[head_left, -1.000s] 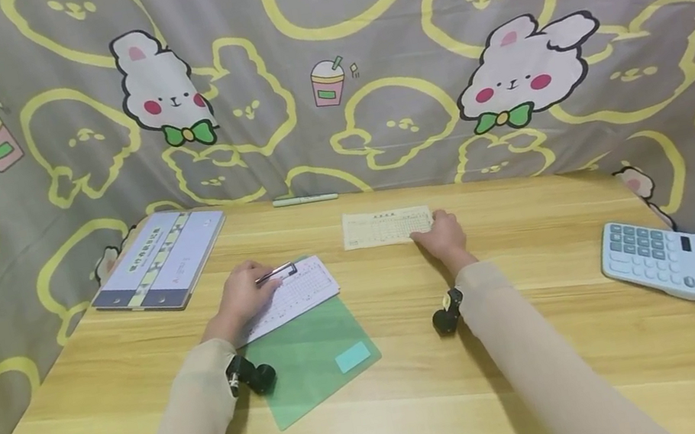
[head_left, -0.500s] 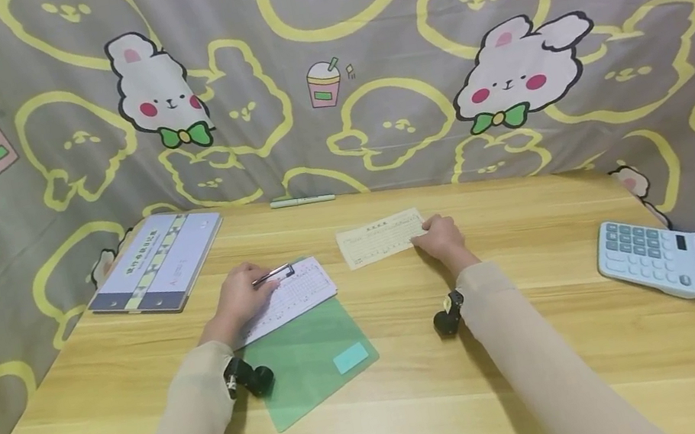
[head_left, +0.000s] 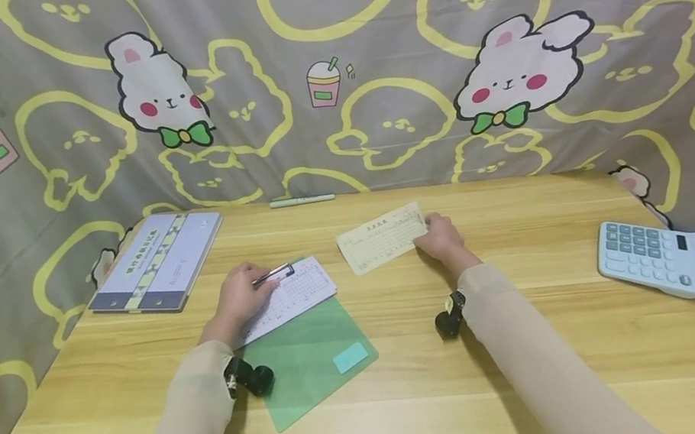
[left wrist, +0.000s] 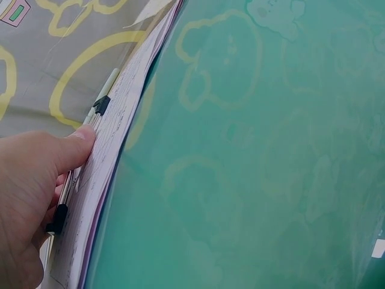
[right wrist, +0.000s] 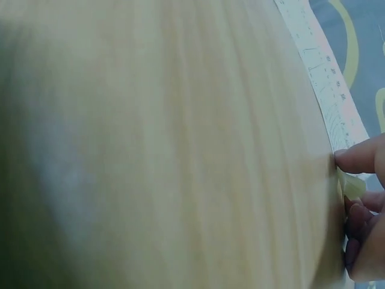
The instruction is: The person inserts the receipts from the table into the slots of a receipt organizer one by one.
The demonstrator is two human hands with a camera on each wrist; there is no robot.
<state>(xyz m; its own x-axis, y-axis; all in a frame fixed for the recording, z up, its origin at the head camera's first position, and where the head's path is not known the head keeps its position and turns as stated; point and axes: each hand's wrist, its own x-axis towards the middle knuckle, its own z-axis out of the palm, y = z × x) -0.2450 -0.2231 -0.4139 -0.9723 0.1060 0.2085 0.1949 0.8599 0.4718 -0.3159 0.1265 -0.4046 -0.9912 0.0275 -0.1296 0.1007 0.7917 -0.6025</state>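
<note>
My left hand point(head_left: 243, 295) grips the clip end of a translucent green clipboard point(head_left: 305, 372). Its thumb presses the metal clip point(left wrist: 102, 106) in the left wrist view, with fingers curled behind the edge. A stack of white printed forms point(head_left: 297, 296) lies on the clipboard beneath that clip. Farther right, my right hand point(head_left: 441, 241) pinches the right end of a pale yellow printed slip point(head_left: 383, 240), which lies at a slant. The right wrist view shows thumb and fingers point(right wrist: 358, 158) at the slip's edge, which is bent there; part of the hand is cut off.
A blue-grey account book point(head_left: 156, 262) lies at the back left. Near the back edge is a pale green pen point(head_left: 301, 200). A light blue calculator point(head_left: 669, 257) sits at the right. Patterned curtain point(head_left: 381, 48) hangs behind the wooden table point(head_left: 436, 403).
The yellow slip has turned from nearly straight to slanted, its left end coming slightly nearer and leftward, with my right hand still on its right end. My left hand and the clipboard have stayed put.
</note>
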